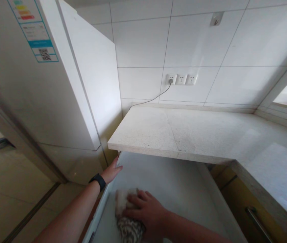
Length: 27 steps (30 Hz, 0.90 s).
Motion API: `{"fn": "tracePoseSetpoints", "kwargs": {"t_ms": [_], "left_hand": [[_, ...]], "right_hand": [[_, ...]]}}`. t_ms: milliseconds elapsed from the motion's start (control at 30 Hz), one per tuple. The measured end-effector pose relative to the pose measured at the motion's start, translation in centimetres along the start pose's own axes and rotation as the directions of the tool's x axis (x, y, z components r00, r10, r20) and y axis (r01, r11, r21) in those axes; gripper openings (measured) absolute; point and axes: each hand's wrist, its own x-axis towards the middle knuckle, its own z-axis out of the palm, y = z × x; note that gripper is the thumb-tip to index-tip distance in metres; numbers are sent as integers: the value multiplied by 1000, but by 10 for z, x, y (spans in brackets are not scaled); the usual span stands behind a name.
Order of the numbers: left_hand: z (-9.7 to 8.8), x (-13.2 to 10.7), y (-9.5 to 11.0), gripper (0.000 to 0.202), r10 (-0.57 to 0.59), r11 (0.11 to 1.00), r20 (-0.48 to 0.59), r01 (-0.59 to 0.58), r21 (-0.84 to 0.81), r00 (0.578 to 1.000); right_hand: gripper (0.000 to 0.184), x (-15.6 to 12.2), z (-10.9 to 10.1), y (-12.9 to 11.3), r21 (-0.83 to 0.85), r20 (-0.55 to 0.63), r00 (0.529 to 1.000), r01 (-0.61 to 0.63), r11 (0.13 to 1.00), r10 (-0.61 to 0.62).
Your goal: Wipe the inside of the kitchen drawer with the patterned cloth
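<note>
A pulled-out white drawer (pixel 184 189) lies below the countertop, its bare bottom showing. My left hand (pixel 111 170), with a black band on the wrist, grips the drawer's left side wall near the counter. The thumb lies on the inner side; the other fingers are mostly hidden. My right hand (pixel 148 211) is inside the drawer, its fingers bent over a crumpled cloth (pixel 130 229) with a pale part and a dark-and-white pattern. The cloth rests on the drawer bottom, slightly blurred, under and to the left of the palm.
The speckled stone countertop (pixel 148 128) overhangs the drawer's back. At left stands a white refrigerator (pixel 95 67). A grey cord (pixel 156 98) runs from a wall socket (pixel 171 79) down behind the counter. A cabinet front with a metal handle (pixel 258 224) is at lower right.
</note>
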Motion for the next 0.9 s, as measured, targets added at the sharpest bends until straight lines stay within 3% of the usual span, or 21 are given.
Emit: {"fn": "tracePoseSetpoints", "kwargs": {"t_ms": [67, 167, 267, 367, 433, 533, 600, 667, 767, 833, 900], "left_hand": [[-1, 1, -4, 88, -19, 1000, -3, 20, 21, 1000], [0, 2, -6, 87, -12, 999, -16, 13, 31, 1000], [1, 1, -3, 86, 15, 1000, -24, -14, 18, 1000], [2, 1, 0, 84, 19, 999, -46, -17, 39, 999], [1, 1, 1, 82, -1, 998, -49, 3, 57, 999], [0, 1, 0, 81, -26, 997, -30, 28, 74, 999], [0, 2, -1, 79, -15, 998, -26, 17, 64, 1000], [1, 2, -2, 76, -11, 999, -32, 13, 40, 999], [1, 2, -4, 72, -46, 999, -38, 46, 21, 998], [0, 2, -5, 71, -50, 998, -39, 51, 32, 998], [-1, 2, -5, 72, -45, 997, -39, 47, 54, 998]], "right_hand": [[76, -4, -3, -8, 17, 37, 983, 182, 983, -183], [73, -1, -6, 1, 9, 17, 981, 194, 981, -194], [84, 12, -8, 31, -50, 2, 1000, 28, 998, -27], [96, 32, -17, 69, -110, -52, 979, -203, 973, 198], [95, 46, -25, 87, -113, -105, 936, -346, 931, 335], [89, 65, -31, 95, -50, -173, 829, -547, 836, 532], [90, 74, -26, 87, -26, -171, 815, -565, 825, 553], [92, 74, -16, 70, -34, -119, 886, -454, 890, 448], [92, 58, 1, 40, -24, -29, 985, -172, 985, 171], [90, 40, 7, 21, -12, 19, 999, 32, 999, -32], [80, 22, 8, 5, -11, 54, 973, 225, 974, -224]]}}
